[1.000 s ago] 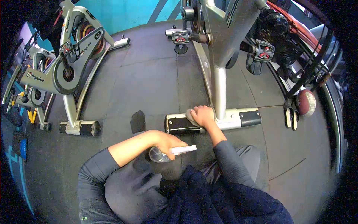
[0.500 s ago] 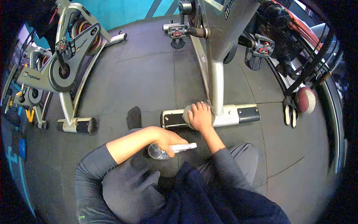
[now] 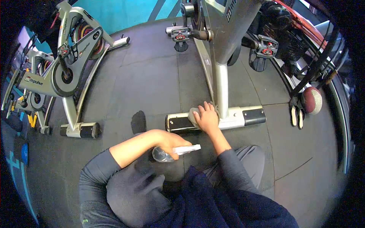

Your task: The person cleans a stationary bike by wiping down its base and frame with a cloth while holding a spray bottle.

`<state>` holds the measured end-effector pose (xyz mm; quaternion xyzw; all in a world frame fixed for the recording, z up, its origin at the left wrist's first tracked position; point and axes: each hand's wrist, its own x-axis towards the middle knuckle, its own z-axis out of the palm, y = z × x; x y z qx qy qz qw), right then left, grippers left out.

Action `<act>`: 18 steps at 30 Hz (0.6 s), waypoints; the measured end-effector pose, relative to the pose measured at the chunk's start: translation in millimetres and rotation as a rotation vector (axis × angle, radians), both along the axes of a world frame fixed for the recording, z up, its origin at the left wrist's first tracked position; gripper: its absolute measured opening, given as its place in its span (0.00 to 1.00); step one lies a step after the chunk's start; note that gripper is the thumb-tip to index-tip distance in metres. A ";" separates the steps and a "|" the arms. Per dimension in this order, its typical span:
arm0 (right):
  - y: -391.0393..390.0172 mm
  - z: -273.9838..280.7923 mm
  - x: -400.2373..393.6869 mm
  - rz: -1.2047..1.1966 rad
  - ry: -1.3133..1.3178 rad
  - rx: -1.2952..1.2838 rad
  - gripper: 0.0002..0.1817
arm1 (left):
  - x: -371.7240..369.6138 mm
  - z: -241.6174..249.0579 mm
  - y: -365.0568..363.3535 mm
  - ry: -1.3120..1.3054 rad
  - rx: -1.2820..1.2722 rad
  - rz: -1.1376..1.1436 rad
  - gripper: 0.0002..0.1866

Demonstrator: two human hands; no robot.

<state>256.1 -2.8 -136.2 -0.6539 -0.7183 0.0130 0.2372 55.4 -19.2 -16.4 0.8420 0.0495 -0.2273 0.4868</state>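
Note:
My left hand [image 3: 173, 142] is closed around what looks like a spray bottle, with its white spray head [image 3: 187, 149] sticking out to the right and its clear body [image 3: 162, 155] showing below the wrist. My right hand [image 3: 208, 118] lies over a grey cloth [image 3: 194, 117], its fingers spread, pressing it onto the foot bar [image 3: 234, 118] of an exercise bike. The cloth sits against the bar beside the upright silver post [image 3: 222, 89]. Part of the cloth is hidden under my palm.
Another exercise bike [image 3: 70, 76] stands at the left. Pedals [image 3: 266, 47] of the nearer bike hang above. A maroon and white ball [image 3: 312, 100] and black-and-cream handles [image 3: 296, 116] lie at the right. A dark sock-covered foot [image 3: 138, 122] rests left of the bar.
The fingers of my right hand are slightly more spread on the cloth. The view has shifted a little. My left hand keeps its hold on the bottle.

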 end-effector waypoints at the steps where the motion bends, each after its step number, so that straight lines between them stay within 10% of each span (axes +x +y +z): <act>1: -9.6 -2.0 -3.4 -0.035 -0.003 0.046 0.26 | -2.2 0.3 0.4 -0.021 -0.006 0.000 0.28; 18: 4.9 8.2 -4.1 -0.013 -0.129 -0.053 0.34 | -8.3 -0.6 -0.7 0.024 -0.056 0.010 0.29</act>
